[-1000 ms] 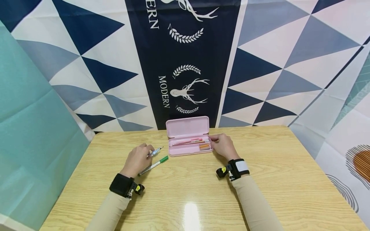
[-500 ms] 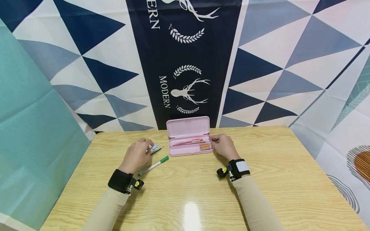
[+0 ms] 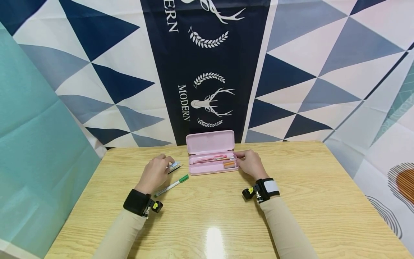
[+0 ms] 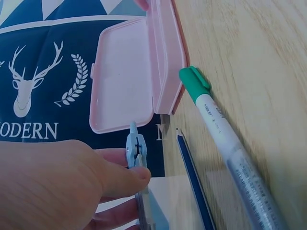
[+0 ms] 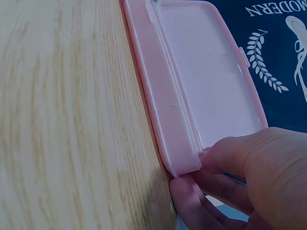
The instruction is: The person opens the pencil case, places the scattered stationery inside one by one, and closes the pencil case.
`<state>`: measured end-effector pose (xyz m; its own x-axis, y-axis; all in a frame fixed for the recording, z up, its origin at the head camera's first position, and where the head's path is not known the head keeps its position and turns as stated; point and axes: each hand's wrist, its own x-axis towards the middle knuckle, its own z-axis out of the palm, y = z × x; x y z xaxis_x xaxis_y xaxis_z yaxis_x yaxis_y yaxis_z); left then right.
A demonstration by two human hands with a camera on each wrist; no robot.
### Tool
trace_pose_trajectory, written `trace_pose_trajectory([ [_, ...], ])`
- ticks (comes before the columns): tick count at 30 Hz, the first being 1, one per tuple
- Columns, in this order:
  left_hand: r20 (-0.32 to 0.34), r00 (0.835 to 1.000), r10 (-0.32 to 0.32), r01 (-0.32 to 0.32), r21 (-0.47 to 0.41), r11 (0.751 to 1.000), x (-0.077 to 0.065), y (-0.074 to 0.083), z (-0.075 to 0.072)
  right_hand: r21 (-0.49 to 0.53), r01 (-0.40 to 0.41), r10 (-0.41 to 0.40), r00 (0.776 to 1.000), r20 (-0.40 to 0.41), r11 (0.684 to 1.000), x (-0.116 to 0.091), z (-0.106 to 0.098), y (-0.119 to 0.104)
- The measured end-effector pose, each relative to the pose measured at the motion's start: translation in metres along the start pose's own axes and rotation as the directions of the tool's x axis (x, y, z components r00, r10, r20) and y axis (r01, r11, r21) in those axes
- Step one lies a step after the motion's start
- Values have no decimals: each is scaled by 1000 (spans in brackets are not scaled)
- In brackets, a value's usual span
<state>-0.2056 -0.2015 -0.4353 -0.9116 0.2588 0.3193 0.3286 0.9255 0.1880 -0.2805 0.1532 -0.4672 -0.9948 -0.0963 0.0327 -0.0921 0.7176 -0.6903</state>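
Observation:
In the left wrist view, my left hand (image 4: 62, 184) pinches a light blue drawing compass (image 4: 136, 146) between thumb and fingers, its small top end pointing at the case. Beside it on the table lie a dark blue pencil (image 4: 195, 177) and a white marker (image 4: 223, 134) with a green cap. An open pink pencil case (image 3: 210, 143) stands at the back of the table, lid raised. It contains pink and orange pencils (image 3: 213, 159) and an orange-brown block (image 3: 229, 164) in a small compartment. My right hand (image 3: 251, 164) grips the case's right end, thumb and fingers around its wall.
The wooden table (image 3: 207, 208) ends at a patterned cloth backdrop (image 3: 210, 72) right behind the case. A teal cloth (image 3: 42, 136) hangs along the left side. Both wrists wear black camera straps (image 3: 137, 202).
My left hand has shifted slightly up and away with the compass, and the dark pencil beneath now shows more. My right hand and the case have stayed in place.

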Motion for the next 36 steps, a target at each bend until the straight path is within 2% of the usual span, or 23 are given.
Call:
trace_pose_trajectory([
  [9,-4,1000,13,-13,-11,1000,3,4,3,-24,26,-27,999,-22,999,-2,-1,-2],
  [16,27,999,19,-18,-21,1000,7,9,7,-30,25,-26,999,-22,999,-2,0,-2],
  [28,-5,992,127,-127,-36,991,22,23,20,-21,34,-34,999,-22,999,-1,0,0],
  [36,-25,986,167,-168,-63,984,31,37,30,-20,19,-19,1000,-15,1000,-2,-1,-2],
])
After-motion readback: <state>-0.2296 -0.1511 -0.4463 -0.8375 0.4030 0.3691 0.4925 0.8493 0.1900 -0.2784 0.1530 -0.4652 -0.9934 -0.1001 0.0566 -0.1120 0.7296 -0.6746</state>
